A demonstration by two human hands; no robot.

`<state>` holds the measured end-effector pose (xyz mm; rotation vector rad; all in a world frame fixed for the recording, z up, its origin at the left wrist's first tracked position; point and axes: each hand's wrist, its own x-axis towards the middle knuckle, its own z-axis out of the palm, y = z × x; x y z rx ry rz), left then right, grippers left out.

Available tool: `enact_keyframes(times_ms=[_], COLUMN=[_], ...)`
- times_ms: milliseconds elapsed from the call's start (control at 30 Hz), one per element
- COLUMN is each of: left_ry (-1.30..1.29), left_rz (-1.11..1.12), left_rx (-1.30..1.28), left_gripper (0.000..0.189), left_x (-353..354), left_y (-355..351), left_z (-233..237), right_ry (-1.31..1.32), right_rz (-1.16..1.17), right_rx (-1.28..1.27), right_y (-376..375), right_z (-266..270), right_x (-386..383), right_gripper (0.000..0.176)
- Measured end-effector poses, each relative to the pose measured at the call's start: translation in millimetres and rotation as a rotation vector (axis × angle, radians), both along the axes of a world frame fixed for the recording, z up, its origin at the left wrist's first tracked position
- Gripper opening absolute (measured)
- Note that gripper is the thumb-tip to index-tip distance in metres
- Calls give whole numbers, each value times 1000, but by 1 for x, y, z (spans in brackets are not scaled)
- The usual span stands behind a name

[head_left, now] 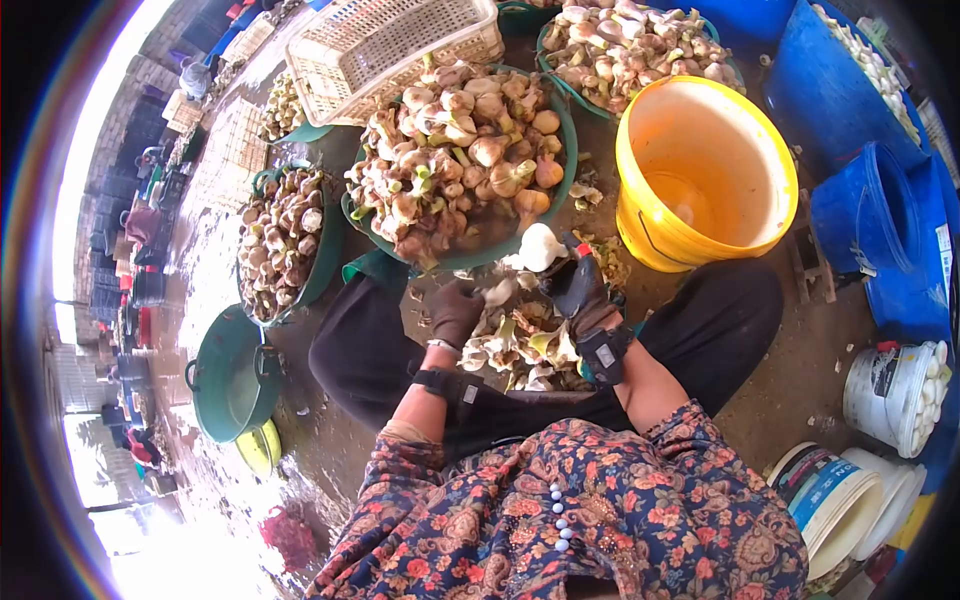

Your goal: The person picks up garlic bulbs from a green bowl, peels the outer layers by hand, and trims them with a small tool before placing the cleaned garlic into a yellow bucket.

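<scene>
Letters that appear to read "ON" are printed on the label [822,490] of a tilted bucket [845,540] at lower right; the smaller pale characters on its blue band are too small to be made out. Print is also carried by the dark sticker [882,378] on a white bucket [893,424], but it cannot be deciphered. Likewise, no wording can be read on 2 pale tags, 1 on a blue bucket [842,220] and 1 on a blue tub [915,295].

garlic tub [571,145] and yellow bucket [700,140] block ahead, with a narrow gap between.
</scene>
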<state>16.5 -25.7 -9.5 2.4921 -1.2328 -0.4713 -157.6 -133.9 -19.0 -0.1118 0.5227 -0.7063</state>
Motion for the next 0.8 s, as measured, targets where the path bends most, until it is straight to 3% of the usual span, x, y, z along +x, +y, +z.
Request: enact_keyframes(times_ms=[33, 100, 167, 233, 300, 367, 433, 533, 600, 700, 767, 800], left_ry=[3, 63, 87, 200, 166, 164, 100, 78, 84, 152, 185, 206], left_rz=[-7, -224, -222, -127, -113, -75, -54, -149, -146, -251, -436, -514], left_rx=[2, 440, 333, -14, -59, -4, 239, 155, 124, 54, 16, 118], left_gripper=[43, 46, 48, 50, 53, 54, 54, 52, 52, 42, 41, 46], left_x=[7, 20, 27, 23, 23, 14, 1, -10, -5, 7, 6, 4], left_y=[3, 5, -3, -28, -62, -100, -136, -151, -146, -119, -96, -87], left_z=[2, 9, 1, 4, -7, -23, -34, -50, -51, -17, 20, 40], right_ry=[-174, -223, -434, -504, -449, -121, 260, 470, 842, 911, 881, 695], right_rz=[43, 61, -83, -114, -146, -41, -10, 116, 142, 163, 137, 152], right_rx=[36, 46, -67, -191, -169, -240, -174, -160, -292, -362, -325, -456], right_y=[-4, -13, -22, -37, -44, -50, -41, -37, -32, -29, -21, -19], right_z=[-1, 11, 41, 86, 88, 60, 41, 16, 3, -20, -8, -9], right_x=[-8, -20, -30, -45, -50, -47, -34, -16, -6, 5, 11, 13], right_gripper=[36, 35, 47, 60, 69, 72, 66, 63, 63, 65, 56, 52])
